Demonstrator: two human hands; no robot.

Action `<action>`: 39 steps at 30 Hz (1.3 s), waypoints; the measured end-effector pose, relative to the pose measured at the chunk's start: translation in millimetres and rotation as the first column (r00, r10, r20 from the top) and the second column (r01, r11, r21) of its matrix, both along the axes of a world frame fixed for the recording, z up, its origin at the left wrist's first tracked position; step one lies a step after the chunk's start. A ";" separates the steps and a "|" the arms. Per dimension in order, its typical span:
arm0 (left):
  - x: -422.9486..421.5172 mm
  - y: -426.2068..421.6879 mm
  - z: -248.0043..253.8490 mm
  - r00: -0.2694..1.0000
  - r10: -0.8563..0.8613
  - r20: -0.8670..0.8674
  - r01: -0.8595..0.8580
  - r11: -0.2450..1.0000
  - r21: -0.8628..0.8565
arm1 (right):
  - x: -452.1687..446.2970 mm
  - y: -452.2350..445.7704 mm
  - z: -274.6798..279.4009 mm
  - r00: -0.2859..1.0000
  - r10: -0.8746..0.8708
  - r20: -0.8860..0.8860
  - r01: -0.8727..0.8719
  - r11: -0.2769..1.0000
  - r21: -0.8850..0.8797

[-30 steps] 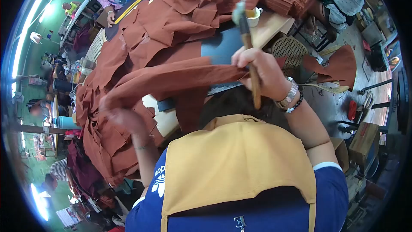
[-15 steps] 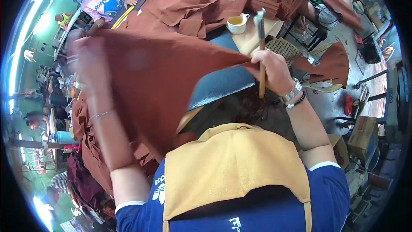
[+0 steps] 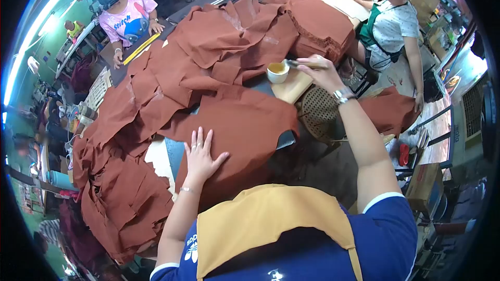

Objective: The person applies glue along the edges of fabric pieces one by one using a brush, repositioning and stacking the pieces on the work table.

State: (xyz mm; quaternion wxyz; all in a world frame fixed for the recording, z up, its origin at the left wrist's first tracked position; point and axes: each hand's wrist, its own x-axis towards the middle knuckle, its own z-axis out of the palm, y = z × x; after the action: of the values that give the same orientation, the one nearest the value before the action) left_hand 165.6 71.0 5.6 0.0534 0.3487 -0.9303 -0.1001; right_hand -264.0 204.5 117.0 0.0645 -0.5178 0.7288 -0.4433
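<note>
My left hand (image 3: 202, 157) lies flat with fingers spread on a reddish-brown leather-like piece (image 3: 242, 125), which is laid out over the blue-grey work surface (image 3: 175, 158). In my right hand (image 3: 324, 74) is a wooden-handled brush (image 3: 293, 64), held roughly level. Its tip is at the rim of a small white cup (image 3: 277, 77) with yellowish liquid inside; whether the bristles touch the liquid I cannot tell. The cup stands on a pale board (image 3: 291, 89), just past the far right corner of the piece.
Loose reddish-brown pieces (image 3: 125, 198) heap up on the left and behind. A thick stack (image 3: 325, 26) of them lies at the back right. One person (image 3: 125, 13) handles a yellow ruler (image 3: 140, 49); another person (image 3: 390, 31) sits at right. A woven-top stool (image 3: 317, 112) stands below my right forearm.
The brown piece that both hands held up is now down on the work surface. My left hand has flattened on it. The brush has swung from upright to level, its tip at the cup.
</note>
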 end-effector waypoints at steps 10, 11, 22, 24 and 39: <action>38.1 4.8 -0.1 0.996 0.088 -0.023 -0.086 0.993 0.078 | -42.4 -100.0 -49.1 0.996 -0.015 -0.088 0.044 0.939 0.340; 35.2 -0.6 -7.4 0.988 0.147 -0.056 -0.143 0.987 0.077 | -43.5 -99.9 -54.5 0.997 -0.073 -0.015 0.074 0.929 0.362; 16.2 -66.0 -6.5 0.899 0.435 -0.052 -0.437 0.886 -0.156 | -18.8 -39.5 -13.0 0.955 0.037 -0.295 -0.027 0.999 0.035; 6.9 -25.7 7.2 0.969 0.210 -0.133 -0.229 0.961 -0.154 | -13.5 -25.6 -29.8 0.906 0.035 -0.422 0.000 0.997 0.083; -41.1 -22.9 -4.0 0.982 -0.183 -0.042 0.182 0.983 -0.021 | 143.6 155.5 3.0 0.564 -0.052 0.824 0.384 0.900 -0.205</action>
State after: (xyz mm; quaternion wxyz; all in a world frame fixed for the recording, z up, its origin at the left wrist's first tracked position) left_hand 124.5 48.1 1.7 0.0670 0.2592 -0.9578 -0.1043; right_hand -120.4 360.0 120.0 0.2322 -0.1687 0.5851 -0.7585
